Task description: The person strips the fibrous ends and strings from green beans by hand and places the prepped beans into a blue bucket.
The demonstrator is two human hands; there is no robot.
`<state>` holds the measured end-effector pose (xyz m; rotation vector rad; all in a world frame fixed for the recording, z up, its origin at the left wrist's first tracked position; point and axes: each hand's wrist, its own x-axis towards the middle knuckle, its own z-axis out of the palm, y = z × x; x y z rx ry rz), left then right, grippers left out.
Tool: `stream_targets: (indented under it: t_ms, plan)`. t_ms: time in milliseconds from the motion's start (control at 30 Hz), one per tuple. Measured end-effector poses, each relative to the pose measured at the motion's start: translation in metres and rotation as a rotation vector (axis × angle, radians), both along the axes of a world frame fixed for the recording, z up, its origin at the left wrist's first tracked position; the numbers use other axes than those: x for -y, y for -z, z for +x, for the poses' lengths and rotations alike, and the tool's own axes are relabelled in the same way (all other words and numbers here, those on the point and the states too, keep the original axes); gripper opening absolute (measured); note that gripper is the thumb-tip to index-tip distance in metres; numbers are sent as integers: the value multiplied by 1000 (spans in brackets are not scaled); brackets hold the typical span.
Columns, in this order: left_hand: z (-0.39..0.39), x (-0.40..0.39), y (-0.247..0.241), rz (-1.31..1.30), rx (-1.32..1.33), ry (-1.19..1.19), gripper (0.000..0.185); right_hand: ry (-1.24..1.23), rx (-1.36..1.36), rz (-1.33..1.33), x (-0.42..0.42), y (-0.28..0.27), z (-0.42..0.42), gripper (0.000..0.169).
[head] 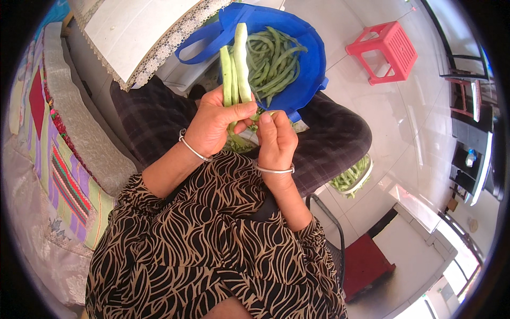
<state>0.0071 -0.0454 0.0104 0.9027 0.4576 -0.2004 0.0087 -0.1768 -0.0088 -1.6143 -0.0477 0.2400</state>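
My left hand (217, 119) grips several long, flat green bean pods (241, 60), which stand upright out of the fist. Close beside it, my right hand (277, 133) pinches the tip of a pale green pod between thumb and forefinger, near the left thumb. Just beyond both hands, a blue fabric bag (314, 48) gapes between my knees with a heap of green beans (275, 60) inside. Bits of bean trimmings (239, 143) lie below my hands, partly covered by them.
A table with a lace-edged cover (131, 32) stands at the upper left. On the tiled floor are a pink plastic stool (388, 52) and, by my right knee, a white basket (362, 181) of beans. A fabric-covered seat (87, 107) runs along the left.
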Motion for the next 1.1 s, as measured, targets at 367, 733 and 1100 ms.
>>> stream_targets:
  t_ms: [367,733,1100]
  plan:
    - [-1,-8,8,-29,12,96,12,-67,-885,529,6,0,21,21]
    - [-1,-8,5,-7,3,139,13,-37,-199,115,-2,3,16,23]
    - [-1,-8,8,56,38,126,11,54,-777,593,-5,-3,21,22]
